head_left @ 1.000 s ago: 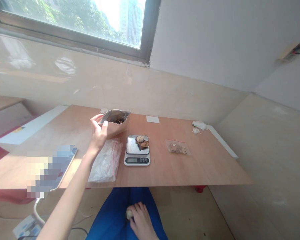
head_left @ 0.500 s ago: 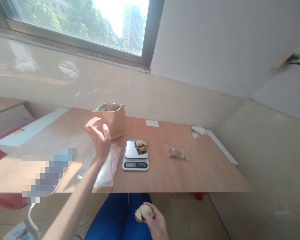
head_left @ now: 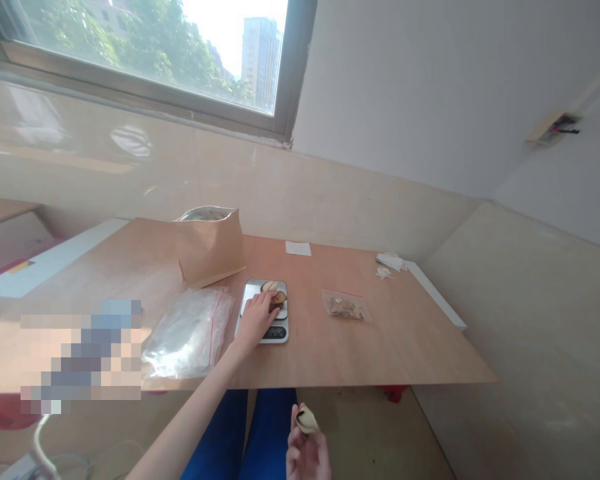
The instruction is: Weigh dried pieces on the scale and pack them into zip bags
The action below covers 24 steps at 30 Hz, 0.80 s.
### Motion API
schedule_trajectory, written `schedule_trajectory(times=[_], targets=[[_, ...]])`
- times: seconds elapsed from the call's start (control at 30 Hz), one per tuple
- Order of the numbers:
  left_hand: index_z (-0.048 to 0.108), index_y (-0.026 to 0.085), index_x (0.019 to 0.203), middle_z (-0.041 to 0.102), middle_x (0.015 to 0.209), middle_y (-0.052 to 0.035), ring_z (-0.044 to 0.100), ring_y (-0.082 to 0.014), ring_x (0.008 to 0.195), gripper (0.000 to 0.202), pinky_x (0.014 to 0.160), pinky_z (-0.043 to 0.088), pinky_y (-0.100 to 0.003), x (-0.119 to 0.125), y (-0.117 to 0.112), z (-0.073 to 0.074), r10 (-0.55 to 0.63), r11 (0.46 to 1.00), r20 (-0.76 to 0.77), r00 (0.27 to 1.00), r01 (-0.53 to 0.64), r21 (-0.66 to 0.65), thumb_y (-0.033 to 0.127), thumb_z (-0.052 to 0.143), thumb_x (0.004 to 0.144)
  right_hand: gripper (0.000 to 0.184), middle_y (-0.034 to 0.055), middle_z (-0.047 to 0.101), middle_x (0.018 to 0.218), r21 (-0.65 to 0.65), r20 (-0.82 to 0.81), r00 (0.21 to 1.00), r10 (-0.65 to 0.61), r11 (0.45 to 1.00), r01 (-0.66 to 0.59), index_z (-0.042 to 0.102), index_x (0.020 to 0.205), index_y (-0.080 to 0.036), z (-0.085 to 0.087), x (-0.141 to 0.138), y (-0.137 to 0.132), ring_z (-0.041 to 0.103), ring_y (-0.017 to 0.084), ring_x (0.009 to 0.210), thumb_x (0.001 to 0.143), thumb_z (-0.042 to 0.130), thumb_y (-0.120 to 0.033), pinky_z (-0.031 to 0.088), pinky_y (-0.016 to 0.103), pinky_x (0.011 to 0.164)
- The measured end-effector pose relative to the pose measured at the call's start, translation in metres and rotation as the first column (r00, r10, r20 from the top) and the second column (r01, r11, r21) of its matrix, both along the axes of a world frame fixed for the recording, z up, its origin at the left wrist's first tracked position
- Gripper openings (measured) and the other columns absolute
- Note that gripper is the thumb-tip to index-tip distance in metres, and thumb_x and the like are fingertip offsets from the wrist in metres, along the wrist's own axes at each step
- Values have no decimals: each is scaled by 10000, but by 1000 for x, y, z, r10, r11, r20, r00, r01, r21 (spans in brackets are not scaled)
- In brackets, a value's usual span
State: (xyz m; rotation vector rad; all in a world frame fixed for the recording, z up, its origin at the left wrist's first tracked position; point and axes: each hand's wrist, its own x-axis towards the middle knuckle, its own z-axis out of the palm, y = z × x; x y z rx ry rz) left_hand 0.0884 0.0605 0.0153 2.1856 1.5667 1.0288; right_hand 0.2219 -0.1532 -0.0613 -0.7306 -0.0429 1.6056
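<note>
Wooden counter [head_left: 380,347] below a window [head_left: 145,53], trees and a tower block beyond the glass. Far edge: white paper slip [head_left: 298,248]. Right end: white scraps [head_left: 390,261]. Left of centre: kraft stand-up pouch [head_left: 209,248], upright, open at the top, silver lining showing. Just in front of the pouch: clear zip bag [head_left: 187,333], lying flat, red-striped seal. Farther left: pixelated object [head_left: 80,357], blurred beyond identification. Right of the digital scale [head_left: 250,290]: small zip bag [head_left: 345,305] with tan pieces inside.

Left grip [head_left: 254,323] over the digital scale, fingers [head_left: 270,301] together, against the dark and pale slices [head_left: 271,287] in the steel pan; pinch or plain contact not distinguishable. Right grip [head_left: 305,457] below the counter edge, above blue trousers [head_left: 240,433], clamped on a pale curled piece [head_left: 306,420] at the fingertips.
</note>
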Motion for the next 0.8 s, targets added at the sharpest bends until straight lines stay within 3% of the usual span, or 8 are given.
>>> schedule_trajectory(times=[0.17,0.43,0.6,0.7,0.8], targets=[[563,200,925,647,971,-77,574,-251,974,144,876,400,-415,-2,0,0,37,999,106,994,-37,2,233,510,795,190,7,728,985,2,-7,1000,-6,1000,6,716,899,-289,3,-1,2,694,128,796,715,713,-339,550,242,683],[530,201,844,632,857,-55,610,-191,835,151,789,462,-342,-8,5,15,131,989,398,908,-149,13,320,438,848,271,3,745,900,-87,-86,994,-68,994,60,727,840,-272,1,-4,9,698,158,695,588,792,-348,560,277,615],[498,188,931,609,921,-76,616,-185,808,228,741,493,-335,-30,-4,22,311,940,568,762,-335,-64,391,474,828,239,5,740,855,-104,-85,992,-89,991,81,726,832,-268,-4,-6,8,668,144,654,618,763,-371,526,262,587],[484,183,960,602,923,-74,625,-178,743,286,674,505,-329,-44,-25,23,410,898,627,663,-415,-148,430,481,817,297,7,711,744,-94,-99,993,-69,994,59,720,827,-247,-4,-6,10,585,115,533,578,781,-397,468,244,510],[484,189,930,605,848,-41,631,-172,683,314,602,497,-300,-52,-52,25,494,861,705,509,-403,-312,457,527,773,330,-21,635,646,-68,-108,994,-17,998,10,702,792,-220,5,-9,15,483,82,454,548,797,-421,399,229,454]])
